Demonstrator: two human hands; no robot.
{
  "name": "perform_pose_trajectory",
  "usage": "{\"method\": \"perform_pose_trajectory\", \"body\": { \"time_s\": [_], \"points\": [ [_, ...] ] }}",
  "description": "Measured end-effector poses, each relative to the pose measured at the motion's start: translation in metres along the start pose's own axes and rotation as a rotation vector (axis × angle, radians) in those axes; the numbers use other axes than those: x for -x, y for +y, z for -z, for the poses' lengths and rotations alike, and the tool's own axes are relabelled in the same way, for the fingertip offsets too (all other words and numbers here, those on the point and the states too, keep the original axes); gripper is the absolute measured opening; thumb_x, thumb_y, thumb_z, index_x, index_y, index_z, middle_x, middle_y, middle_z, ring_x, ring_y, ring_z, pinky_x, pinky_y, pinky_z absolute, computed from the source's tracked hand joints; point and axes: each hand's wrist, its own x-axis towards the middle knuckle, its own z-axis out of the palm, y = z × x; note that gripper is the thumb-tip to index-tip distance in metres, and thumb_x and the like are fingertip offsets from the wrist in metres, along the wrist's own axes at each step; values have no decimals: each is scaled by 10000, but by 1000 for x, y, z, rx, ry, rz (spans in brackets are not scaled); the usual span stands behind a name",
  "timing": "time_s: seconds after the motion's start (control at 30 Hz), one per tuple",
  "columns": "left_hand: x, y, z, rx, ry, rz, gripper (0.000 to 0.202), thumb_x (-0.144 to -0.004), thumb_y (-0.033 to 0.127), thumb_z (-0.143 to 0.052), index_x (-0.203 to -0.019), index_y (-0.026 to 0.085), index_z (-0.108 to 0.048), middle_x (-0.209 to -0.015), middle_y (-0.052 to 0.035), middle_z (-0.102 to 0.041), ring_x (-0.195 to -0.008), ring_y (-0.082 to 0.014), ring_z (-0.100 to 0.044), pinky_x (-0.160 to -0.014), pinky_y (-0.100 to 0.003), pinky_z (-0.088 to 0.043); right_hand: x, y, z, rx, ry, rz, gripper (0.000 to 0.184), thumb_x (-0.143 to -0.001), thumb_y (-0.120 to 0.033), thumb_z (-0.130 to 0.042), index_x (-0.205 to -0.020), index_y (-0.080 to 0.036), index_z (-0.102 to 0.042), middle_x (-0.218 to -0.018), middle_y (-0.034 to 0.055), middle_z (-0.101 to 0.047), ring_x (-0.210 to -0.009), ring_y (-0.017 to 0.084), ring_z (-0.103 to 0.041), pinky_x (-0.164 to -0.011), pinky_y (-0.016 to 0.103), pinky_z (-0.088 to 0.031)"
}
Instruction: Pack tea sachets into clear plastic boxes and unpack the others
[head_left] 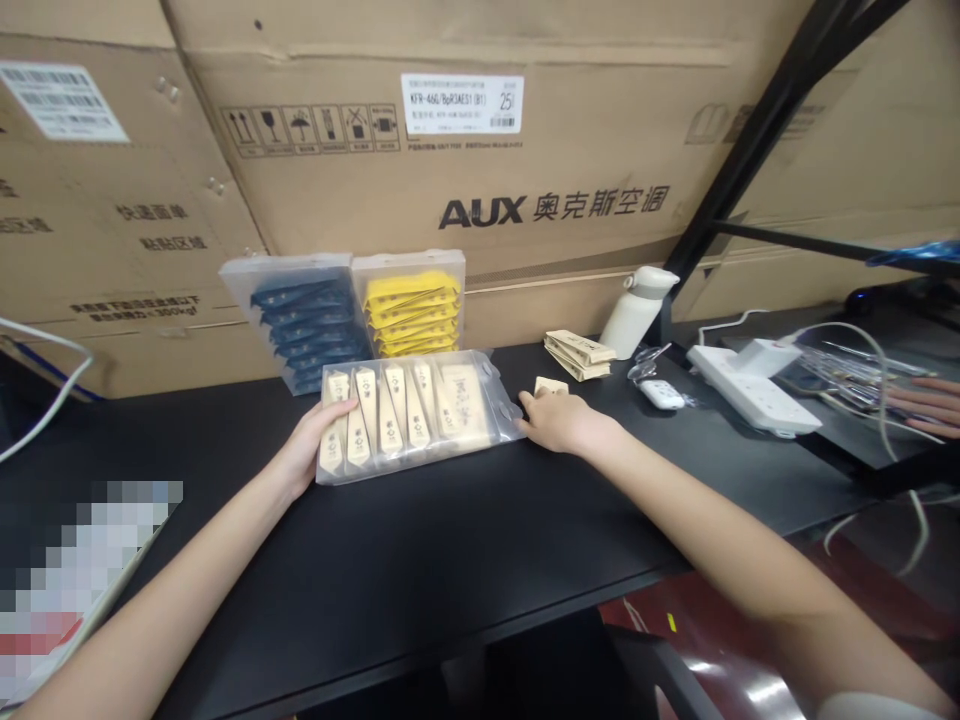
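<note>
A clear plastic box (409,470) lies on its side, filled with a row of slim cream packets (391,405) and one wider cream packet (459,405) near its open right end. My left hand (306,440) grips the left end, thumb over the front face. At the right end, my right hand (562,422) has its fingers closed on the box's flap. Just behind that hand shows a small cream packet (551,386), partly hidden by it. Farther back is a small stack of cream packets (579,352).
Behind stand clear boxes of blue packets (307,320) and yellow packets (412,310), against large cardboard boxes (337,210). To the right are a white bottle (636,315), a white earbud case (661,394), a power strip (757,390) with cables, and another person's hand (930,405).
</note>
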Motion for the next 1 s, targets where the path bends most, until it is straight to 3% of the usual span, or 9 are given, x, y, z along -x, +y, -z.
{"method": "perform_pose_trajectory", "body": {
  "time_s": [0.17, 0.27, 0.37, 0.43, 0.5, 0.57, 0.67, 0.8, 1.0],
  "points": [
    [-2, -2, 1, 0, -6, 9, 456, -899, 166, -611, -1346, 76, -593, -851, -143, -808, -637, -280, -779, -564, -338, -638, -22, 14, -8, -180, 146, 176, 483, -897, -282, -554, -1345, -106, -515, -1343, 222, -547, -1174, 358, -577, -930, 401, -457],
    [-3, -3, 2, 11, -6, -8, 446, -894, 168, -624, -1328, 72, -602, -858, -143, -808, -677, -276, -785, -611, -336, -643, -43, 36, -7, -471, 253, 224, 484, -821, -292, -633, -1261, -105, -560, -1227, 185, -622, -1095, 310, -612, -926, 382, -469],
    [-3, -4, 2, 14, -12, -7, 437, -893, 167, -625, -1320, 78, -607, -862, -144, -807, -674, -278, -784, -596, -337, -641, -57, 60, -2, -901, 266, 187, 334, -816, -283, -585, -1119, -148, -622, -1076, 107, -697, -968, 234, -659, -832, 314, -518],
    [-3, -4, 3, 16, -7, -2, 431, -891, 168, -627, -1312, 80, -610, -867, -147, -807, -676, -282, -784, -591, -341, -641, -59, 75, 3, -1197, 150, 177, 297, -813, -272, -525, -1068, -158, -627, -1004, 100, -722, -886, 224, -688, -743, 309, -554],
    [-3, -4, 3, 22, -5, -8, 426, -887, 169, -635, -1303, 78, -613, -883, -151, -806, -699, -284, -786, -614, -346, -644, -57, 86, 6, -1429, -86, 195, 342, -803, -254, -486, -1111, -159, -599, -989, 120, -741, -838, 242, -721, -661, 326, -582],
    [-4, -5, 4, 24, -7, -20, 421, -884, 171, -643, -1294, 77, -616, -902, -156, -805, -726, -284, -788, -643, -346, -645, -53, 92, 6, -1531, -327, 225, 389, -801, -242, -475, -1171, -155, -559, -1011, 150, -750, -833, 271, -748, -592, 334, -597],
    [-6, -7, 5, 18, -9, -37, 415, -886, 169, -643, -1291, 82, -617, -909, -158, -805, -735, -279, -789, -656, -337, -643, -53, 94, 1, -1541, -534, 288, 406, -813, -242, -470, -1201, -138, -527, -1016, 173, -757, -837, 302, -763, -514, 321, -599],
    [-8, -9, 5, 12, -20, -46, 423, -892, 170, -636, -1306, 91, -604, -906, -155, -805, -734, -281, -789, -649, -339, -641, -64, 83, -10, -1590, -658, 286, 388, -838, -256, -432, -1189, -107, -506, -940, 179, -765, -811, 306, -769, -493, 305, -604],
    [-7, -7, 3, -11, -29, -49, 408, -892, 176, -635, -1290, 87, -607, -917, -163, -804, -734, -279, -788, -643, -333, -638, -76, 73, -22, -1643, -672, 276, 364, -883, -270, -393, -1193, -101, -480, -878, 160, -758, -760, 287, -767, -447, 283, -587]
  ]
}}
